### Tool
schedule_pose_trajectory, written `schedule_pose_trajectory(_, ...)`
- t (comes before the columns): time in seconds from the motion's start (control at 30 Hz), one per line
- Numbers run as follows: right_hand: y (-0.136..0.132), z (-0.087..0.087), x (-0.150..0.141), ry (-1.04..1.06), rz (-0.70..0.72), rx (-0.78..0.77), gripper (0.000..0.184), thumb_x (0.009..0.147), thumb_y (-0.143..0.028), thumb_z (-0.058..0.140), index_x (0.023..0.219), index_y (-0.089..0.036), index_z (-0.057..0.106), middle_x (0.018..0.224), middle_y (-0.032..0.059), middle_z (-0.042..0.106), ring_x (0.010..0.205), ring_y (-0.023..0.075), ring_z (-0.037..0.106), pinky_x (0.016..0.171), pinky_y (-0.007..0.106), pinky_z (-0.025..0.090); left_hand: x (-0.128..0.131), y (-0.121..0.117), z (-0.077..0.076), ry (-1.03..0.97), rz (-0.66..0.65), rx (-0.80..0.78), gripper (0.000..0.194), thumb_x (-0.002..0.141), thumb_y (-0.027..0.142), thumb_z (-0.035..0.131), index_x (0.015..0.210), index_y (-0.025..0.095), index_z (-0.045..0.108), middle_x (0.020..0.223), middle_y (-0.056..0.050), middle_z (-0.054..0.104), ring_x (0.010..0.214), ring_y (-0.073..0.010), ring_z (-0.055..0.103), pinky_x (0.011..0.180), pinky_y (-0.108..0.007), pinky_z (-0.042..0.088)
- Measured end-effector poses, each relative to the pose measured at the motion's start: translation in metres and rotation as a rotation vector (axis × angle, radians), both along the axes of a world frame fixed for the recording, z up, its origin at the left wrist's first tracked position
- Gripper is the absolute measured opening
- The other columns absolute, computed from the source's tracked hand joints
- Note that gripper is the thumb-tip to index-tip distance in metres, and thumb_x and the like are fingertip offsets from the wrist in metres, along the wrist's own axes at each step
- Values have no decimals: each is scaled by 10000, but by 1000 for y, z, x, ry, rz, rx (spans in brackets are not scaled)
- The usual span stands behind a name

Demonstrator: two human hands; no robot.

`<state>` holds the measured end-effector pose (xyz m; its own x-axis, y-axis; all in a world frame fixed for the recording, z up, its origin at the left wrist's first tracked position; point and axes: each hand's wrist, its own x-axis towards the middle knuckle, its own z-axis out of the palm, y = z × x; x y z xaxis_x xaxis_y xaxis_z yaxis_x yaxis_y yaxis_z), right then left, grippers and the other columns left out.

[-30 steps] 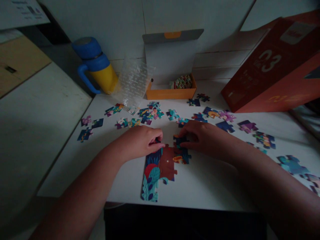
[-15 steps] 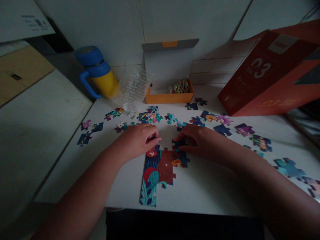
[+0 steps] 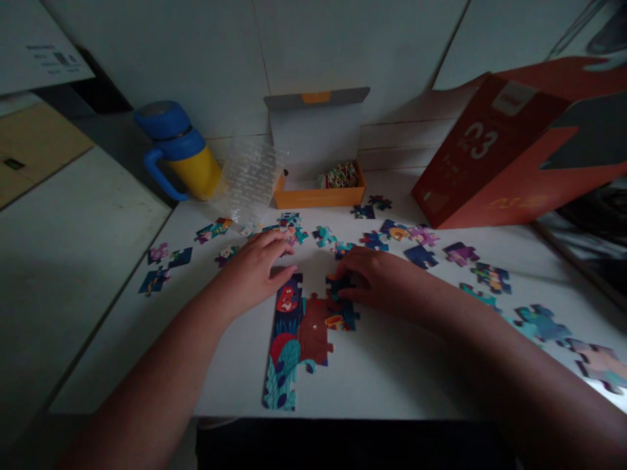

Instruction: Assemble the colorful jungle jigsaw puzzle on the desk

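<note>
A partly joined jigsaw puzzle (image 3: 313, 326) lies near the table's front edge, with a red animal, blue leaves and a brown shape on it. Just above its left column, my left hand (image 3: 264, 264) has thumb and fingers apart and holds nothing. Its fingertips are by some loose puzzle pieces (image 3: 298, 235) farther back. My right hand (image 3: 369, 277) has thumb and fingers closed on a dark blue puzzle piece (image 3: 337, 284) at the upper right of the joined part. That piece touches the joined part; whether it is locked in, I cannot tell.
Several loose pieces (image 3: 421, 256) lie scattered across the table. At the back stand an orange box (image 3: 321, 198) with more pieces inside, crumpled clear plastic (image 3: 249, 176) and a blue and yellow flask (image 3: 189, 163). A large red box (image 3: 490, 156) stands at right.
My left hand has moved off the puzzle's top left corner and spread its fingers, uncovering the red animal. My right hand stays at the dark blue piece. The view has shifted slightly.
</note>
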<state>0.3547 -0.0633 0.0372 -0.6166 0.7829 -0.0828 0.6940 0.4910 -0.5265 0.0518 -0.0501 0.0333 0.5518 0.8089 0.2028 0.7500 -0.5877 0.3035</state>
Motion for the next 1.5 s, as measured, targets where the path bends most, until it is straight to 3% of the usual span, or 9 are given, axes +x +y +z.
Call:
schedule_pose_trajectory(0.17, -1, 6, -3, 3, -2, 12, 190, 935, -302, 777, 1109, -225, 778, 1106, 85, 764, 893, 210, 682, 782, 322, 479, -1, 1, -2, 24, -5, -41, 184, 1023, 321, 682, 1158, 197, 695, 1412, -135, 663, 1382, -294, 609, 1221, -493, 490)
schedule_pose_trajectory(0.33, 16, 6, 11, 25, -271, 232, 226, 1034, -367, 614, 1023, -211, 777, 989, 92, 782, 830, 222, 688, 773, 344, 488, -1, 1, -4, 3, -7, -33, 199, 1003, 344, 704, 1143, 204, 720, 1380, -128, 679, 1338, -299, 640, 1208, -482, 510)
schedule_pose_trajectory(0.43, 39, -13, 36, -64, -447, 487, 326, 1035, -426, 596, 1158, -178, 770, 1207, 183, 774, 1137, 357, 689, 1041, 500, 500, -1, 1, -5, 3, -9, -30, 179, 995, 336, 710, 1115, 203, 723, 1362, -125, 685, 1329, -304, 648, 1205, -485, 518)
schedule_pose_trajectory(0.5, 54, -28, 50, -110, -518, 540, 434, 1042, -443, 560, 1296, -135, 730, 1372, 239, 717, 1305, 408, 630, 1149, 572, 451, 0, 1, -5, 9, -13, -26, 172, 997, 327, 704, 1113, 200, 720, 1356, -130, 687, 1334, -308, 646, 1202, -493, 520)
schedule_pose_trajectory(0.6, 69, -47, 58, -153, -584, 493, 555, 1071, -446, 462, 1482, -114, 631, 1617, 256, 561, 1490, 427, 504, 1203, 604, 426, 1, 1, -7, 9, -22, -31, 158, 1003, 319, 698, 1107, 201, 711, 1357, -130, 684, 1344, -307, 643, 1193, -496, 522)
schedule_pose_trajectory(0.73, 73, -53, 53, -216, -637, 371, 610, 1096, -529, 385, 1611, -241, 538, 1744, 146, 450, 1586, 451, 378, 1188, 698, 426, 2, 0, -7, 7, -37, -47, 167, 1010, 326, 691, 1112, 195, 701, 1354, -133, 678, 1332, -302, 651, 1187, -499, 520)
schedule_pose_trajectory(0.93, 72, -42, 56, -208, -633, 416, 408, 1064, -398, 472, 1333, -206, 711, 1480, 203, 657, 1307, 399, 634, 1086, 572, 529, 3, 0, -5, -12, -56, -51, 149, 1007, 305, 684, 1097, 188, 705, 1339, -132, 682, 1309, -297, 656, 1165, -486, 529)
schedule_pose_trajectory(1.1, 77, -40, 62, -212, -657, 441, 248, 1012, -333, 551, 1097, -194, 738, 1243, 199, 736, 1186, 369, 677, 1024, 497, 534, 4, -1, -4, -26, -51, -62, 127, 999, 296, 700, 1079, 198, 708, 1310, -115, 693, 1298, -289, 657, 1164, -484, 522)
schedule_pose_trajectory(1.5, 76, -32, 62, -33, -700, 485, 398, 914, -241, 651, 1298, -166, 724, 1200, 183, 758, 1103, 346, 690, 945, 429, 523, 2, 0, -7, -11, -68, -51, 139, 1015, 321, 690, 1085, 203, 714, 1329, -116, 691, 1287, -284, 663, 1146, -472, 538)
